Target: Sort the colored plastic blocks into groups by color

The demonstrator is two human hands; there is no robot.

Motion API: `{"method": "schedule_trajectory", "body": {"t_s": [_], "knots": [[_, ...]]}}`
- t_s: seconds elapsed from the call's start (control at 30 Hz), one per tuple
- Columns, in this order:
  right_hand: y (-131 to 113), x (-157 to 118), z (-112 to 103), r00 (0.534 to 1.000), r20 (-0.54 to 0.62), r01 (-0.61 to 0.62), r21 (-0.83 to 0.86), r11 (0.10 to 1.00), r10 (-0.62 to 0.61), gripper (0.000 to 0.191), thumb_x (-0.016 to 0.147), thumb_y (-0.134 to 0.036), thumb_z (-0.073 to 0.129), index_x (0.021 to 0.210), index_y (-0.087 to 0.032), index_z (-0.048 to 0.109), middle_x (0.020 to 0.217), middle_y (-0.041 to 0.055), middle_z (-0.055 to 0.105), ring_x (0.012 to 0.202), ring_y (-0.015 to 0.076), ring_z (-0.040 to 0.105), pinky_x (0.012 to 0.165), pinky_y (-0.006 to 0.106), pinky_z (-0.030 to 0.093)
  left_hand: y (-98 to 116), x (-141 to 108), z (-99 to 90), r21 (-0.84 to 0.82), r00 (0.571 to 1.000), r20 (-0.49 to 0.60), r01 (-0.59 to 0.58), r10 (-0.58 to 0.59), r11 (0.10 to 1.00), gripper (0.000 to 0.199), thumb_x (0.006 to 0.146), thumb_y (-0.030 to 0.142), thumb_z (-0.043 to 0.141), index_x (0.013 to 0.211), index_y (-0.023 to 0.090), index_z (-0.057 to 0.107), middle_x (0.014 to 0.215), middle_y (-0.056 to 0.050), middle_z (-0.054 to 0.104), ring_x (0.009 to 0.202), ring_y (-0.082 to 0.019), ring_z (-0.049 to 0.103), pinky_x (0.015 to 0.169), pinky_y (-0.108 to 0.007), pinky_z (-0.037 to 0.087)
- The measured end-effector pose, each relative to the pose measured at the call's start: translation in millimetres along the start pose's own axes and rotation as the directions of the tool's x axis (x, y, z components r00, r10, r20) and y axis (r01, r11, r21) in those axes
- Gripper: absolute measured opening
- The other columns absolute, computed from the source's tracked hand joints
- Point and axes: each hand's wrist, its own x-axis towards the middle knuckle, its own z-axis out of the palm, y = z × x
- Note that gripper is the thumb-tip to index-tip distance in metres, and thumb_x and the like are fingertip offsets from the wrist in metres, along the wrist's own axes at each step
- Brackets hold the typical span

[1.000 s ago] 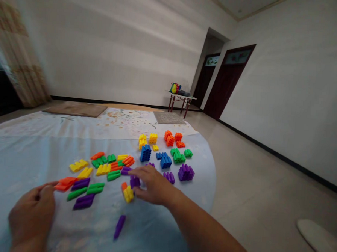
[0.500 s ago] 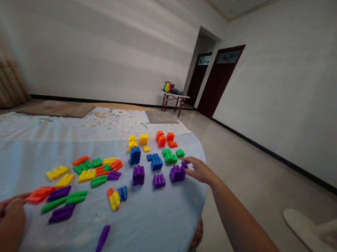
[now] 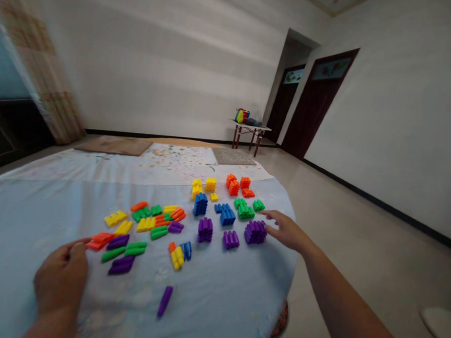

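My left hand (image 3: pixel 64 276) is closed, its fingertips gripping the orange pieces (image 3: pixel 100 240) at the left of the scattered group. Beside them lie purple pieces (image 3: pixel 118 242) and green pieces (image 3: pixel 135 248). On the right, my right hand (image 3: pixel 287 231) has its thumb and fingers apart, next to the stacked purple block (image 3: pixel 255 232); whether the thumb touches it is hard to tell. Just beyond its fingertips sits a small green piece (image 3: pixel 259 205). Blue (image 3: pixel 200 204), yellow (image 3: pixel 210 184) and orange (image 3: pixel 232 185) stacks stand farther back.
A single purple piece (image 3: pixel 164 301) lies near the front of the cloth-covered table (image 3: pixel 211 299). Yellow, orange and blue pieces (image 3: pixel 185 249) lie mid-table. Two flat boards (image 3: pixel 115 145) rest at the far side. A small table (image 3: pixel 267 129) stands beyond.
The camera view has turned left, so everything appears shifted right. My right hand has opened slightly beside the purple stack, and its upper purple piece now sits in line with the stack.
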Motion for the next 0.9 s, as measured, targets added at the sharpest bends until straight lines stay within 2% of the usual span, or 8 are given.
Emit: {"method": "schedule_trajectory", "body": {"t_s": [0.1, 0.17, 0.3, 0.43, 0.53, 0.67, 0.77, 0.9], "knots": [[-23, 4, -3, 0.982, -0.165, 0.095, -0.001, 0.995, -0.094, 0.034, 0.082, -0.028, 0.050, 0.115, -0.021, 0.057, 0.111, 0.0092, 0.060, 0.103, 0.0214, 0.056, 0.091, 0.040, 0.044, 17, -9, -7.6, -0.027, 1.000, 0.018, 0.014, -0.013, 1.000, 0.039, 0.078, 0.038, 0.037, 0.094, 0.017, 0.065, 0.091, -0.008, 0.063, 0.089, -0.023, 0.055, 0.079, -0.034, 0.042], [-50, 8, 1, 0.961, -0.199, 0.202, 0.030, 0.979, -0.192, 0.032, 0.083, -0.028, 0.049, 0.114, -0.021, 0.057, 0.114, 0.0094, 0.059, 0.108, 0.0217, 0.054, 0.094, 0.040, 0.042, 20, -12, -8.6, -0.044, 1.000, 0.011, 0.021, -0.021, 0.999, 0.037, 0.077, 0.037, 0.038, 0.093, 0.017, 0.065, 0.091, -0.007, 0.063, 0.090, -0.022, 0.056, 0.081, -0.033, 0.042], [-113, 22, 33, 0.918, -0.103, 0.395, 0.133, 0.909, -0.384, 0.031, 0.083, -0.024, 0.050, 0.113, -0.020, 0.057, 0.113, 0.0087, 0.060, 0.108, 0.0190, 0.053, 0.096, 0.038, 0.041, 18, -13, -8.0, -0.090, 0.999, -0.012, 0.028, -0.030, 0.996, 0.036, 0.076, 0.035, 0.036, 0.091, 0.017, 0.064, 0.092, -0.008, 0.064, 0.091, -0.022, 0.056, 0.083, -0.033, 0.042], [-163, 46, 80, 0.876, 0.034, 0.470, 0.175, 0.865, -0.482, 0.031, 0.081, -0.020, 0.052, 0.112, -0.018, 0.057, 0.112, 0.0086, 0.061, 0.109, 0.0166, 0.053, 0.096, 0.033, 0.041, 18, -14, -9.0, -0.132, 0.999, -0.014, 0.031, -0.033, 0.991, 0.035, 0.075, 0.036, 0.036, 0.088, 0.017, 0.064, 0.092, -0.008, 0.064, 0.092, -0.022, 0.056, 0.085, -0.033, 0.042], [-189, 69, 110, 0.866, 0.204, 0.467, -0.005, 0.884, -0.456, 0.028, 0.080, -0.018, 0.052, 0.107, -0.015, 0.060, 0.108, 0.0112, 0.063, 0.105, 0.0189, 0.056, 0.092, 0.033, 0.043, 19, -14, -10.0, -0.153, 0.999, -0.009, 0.040, -0.042, 0.987, 0.034, 0.075, 0.036, 0.036, 0.085, 0.018, 0.063, 0.091, -0.008, 0.064, 0.091, -0.022, 0.057, 0.084, -0.033, 0.042], [-211, 97, 137, 0.872, 0.423, 0.411, -0.356, 0.839, -0.248, 0.021, 0.078, -0.017, 0.051, 0.093, -0.014, 0.065, 0.097, 0.0152, 0.067, 0.094, 0.0244, 0.062, 0.078, 0.036, 0.049, 18, -14, -9.6, -0.175, 0.999, 0.005, 0.039, -0.038, 0.984, 0.034, 0.075, 0.036, 0.036, 0.086, 0.019, 0.063, 0.091, -0.007, 0.064, 0.090, -0.022, 0.057, 0.083, -0.033, 0.042], [-216, 109, 149, 0.878, 0.453, 0.376, -0.445, 0.813, -0.158, 0.021, 0.079, -0.015, 0.050, 0.091, -0.014, 0.067, 0.096, 0.0171, 0.068, 0.090, 0.0261, 0.064, 0.071, 0.036, 0.051, 18, -13, -7.7, -0.182, 0.999, 0.014, 0.033, -0.030, 0.983, 0.035, 0.075, 0.037, 0.036, 0.086, 0.018, 0.063, 0.090, -0.008, 0.064, 0.089, -0.022, 0.056, 0.082, -0.034, 0.042], [-211, 113, 158, 0.860, 0.486, 0.397, -0.439, 0.806, -0.158, 0.023, 0.077, -0.013, 0.052, 0.094, -0.015, 0.067, 0.097, 0.0153, 0.068, 0.090, 0.0254, 0.064, 0.072, 0.034, 0.050, 19, -11, -4.1, -0.187, 1.000, 0.026, 0.017, -0.012, 0.982, 0.036, 0.075, 0.038, 0.036, 0.086, 0.017, 0.063, 0.089, -0.009, 0.063, 0.087, -0.023, 0.056, 0.081, -0.035, 0.042]]}}
